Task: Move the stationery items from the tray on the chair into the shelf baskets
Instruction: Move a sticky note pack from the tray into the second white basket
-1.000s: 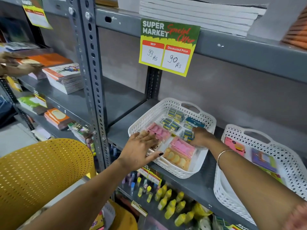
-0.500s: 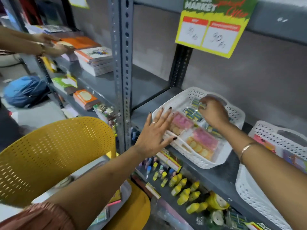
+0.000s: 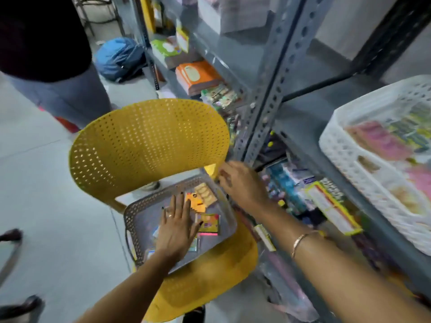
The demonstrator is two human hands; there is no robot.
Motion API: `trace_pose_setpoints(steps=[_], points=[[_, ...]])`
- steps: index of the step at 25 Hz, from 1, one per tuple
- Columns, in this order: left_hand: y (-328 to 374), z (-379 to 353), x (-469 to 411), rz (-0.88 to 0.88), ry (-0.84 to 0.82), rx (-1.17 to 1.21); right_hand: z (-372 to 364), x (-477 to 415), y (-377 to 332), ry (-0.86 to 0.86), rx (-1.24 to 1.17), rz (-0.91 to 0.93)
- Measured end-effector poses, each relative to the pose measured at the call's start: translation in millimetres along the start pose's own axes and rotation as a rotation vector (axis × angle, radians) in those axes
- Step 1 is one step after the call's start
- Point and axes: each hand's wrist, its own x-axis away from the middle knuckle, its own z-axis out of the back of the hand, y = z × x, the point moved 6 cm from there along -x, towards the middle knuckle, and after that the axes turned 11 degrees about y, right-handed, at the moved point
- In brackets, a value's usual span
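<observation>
Nothing readable here tbh, it's all motion blur. The yellow-edged shelf tag (image 3: pixel 331 208) has print on it but it's smeared, and the packets in the tray (image 3: pixel 229 220) show colours only, no legible words or numbers.

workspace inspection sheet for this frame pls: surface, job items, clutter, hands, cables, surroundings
Surface: grey perforated tray on the seat of the yellow chair.
Job's things: a few small packets left in the tray, among them an orange packet and a yellow-green packet; white basket on the shelf already holds packets.
Clutter: lower shelves crowded with stock, blurred.
Hands: left hand flat, fingers spread over the tray's packets; right hand above the tray's far corner, grip unclear.
Cables: nothing seen.
Surroundings: grey metal rack, blue bag on the floor, another person standing close.
</observation>
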Motion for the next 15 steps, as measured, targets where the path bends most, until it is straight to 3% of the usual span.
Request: trace_pose_setpoints(steps=[3, 7, 10, 15], points=[[-21.9, -57.8, 40.6, 0.011, -0.121, -0.026, -134.5, 50.3, 41.3, -0.446, 0.033, -0.069], [-33.5, -117.8, 70.7, -0.046, -0.249, -0.082, -225.5, 99.6, 72.9, -0.707, 0.214, -0.095], [-37.6, -135.4, 76.2, -0.042, -0.298, -0.072, -251.5, 109.8, 83.6, -0.755, 0.299, -0.110], [-46.5, -145.9, 76.5, -0.008, -0.344, -0.075, -273.7, 114.1, 88.6, -0.691, 0.347, -0.049]])
